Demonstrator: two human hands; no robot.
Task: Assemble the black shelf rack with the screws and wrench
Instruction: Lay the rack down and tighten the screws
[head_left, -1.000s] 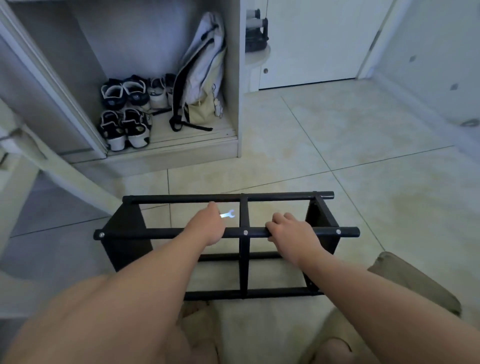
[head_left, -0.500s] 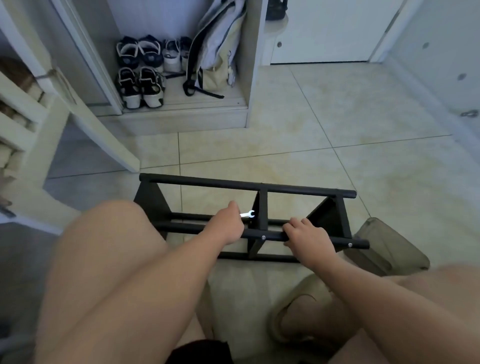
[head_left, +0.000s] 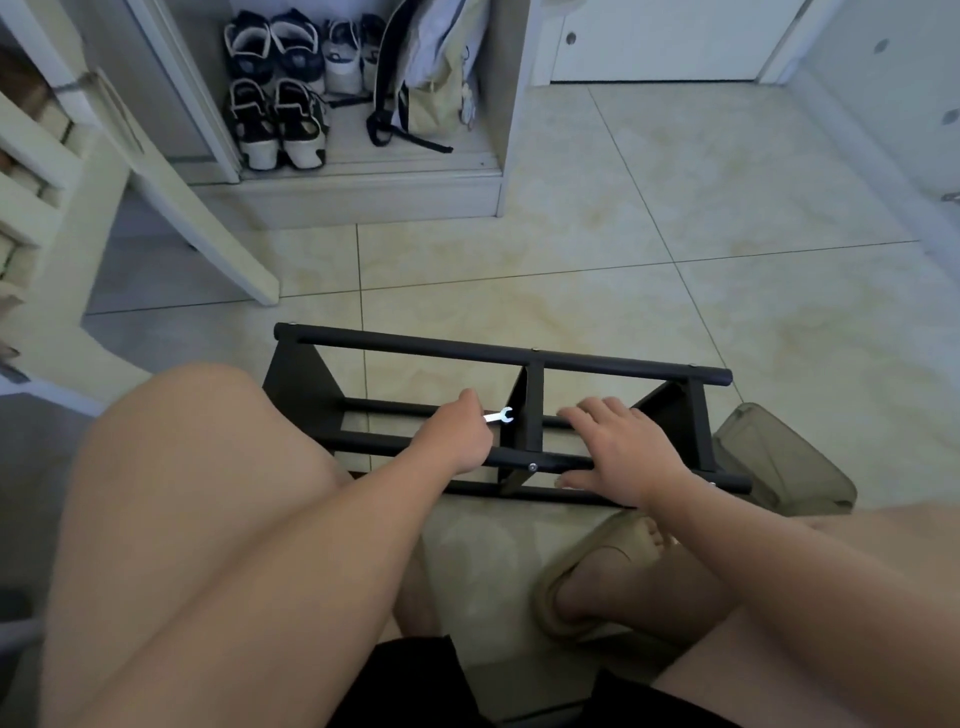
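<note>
I'm seeing a bright silver wrench gleaming just right of the left fingers. Under both sets of fingers the rack is showing plain black, with a small silver screw glinting between them, closer to the right fingers. Beyond the fingertips the floor is reading as cream tile, marbled with yellow and crossed by thin dark grout lines. Far past the left fingers, shoes are showing black with white soles, and a bag is showing pale grey and beige with black straps. Nearer me than the fingers, a slipper is looking olive and the shorts black.
</note>
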